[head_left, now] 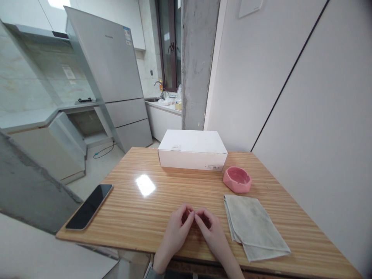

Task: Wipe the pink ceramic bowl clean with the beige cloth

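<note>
From my remote seat I take the white box (192, 149) as my marker: a flat cardboard oblong with crisp edges, lying at the far side of the table (139, 217), whose top is glossy wood with fine lengthwise stripes. Well on the near side of the box, at the table's front edge, the left hand (176, 230) and right hand (212, 232) rest on the wood, knuckles up. Their fingers (188, 217) are curled in tight, and the tips of the two hands meet in the middle. I see nothing held between them, and I cannot tell whether something tiny is pinched there. Nearer than the box and to its right lies the cloth (252, 226), a soft grey-green square folded in layers, flat and slightly askew, just beside the right hand but not touching it. Between the cloth and the box's right corner sits a dish (236, 179), pink, faceted and shallow. Nearer than the box and far to its left, a phone (89, 206) lies face up, a dark, shiny slab with rounded corners on the table's left edge.
</note>
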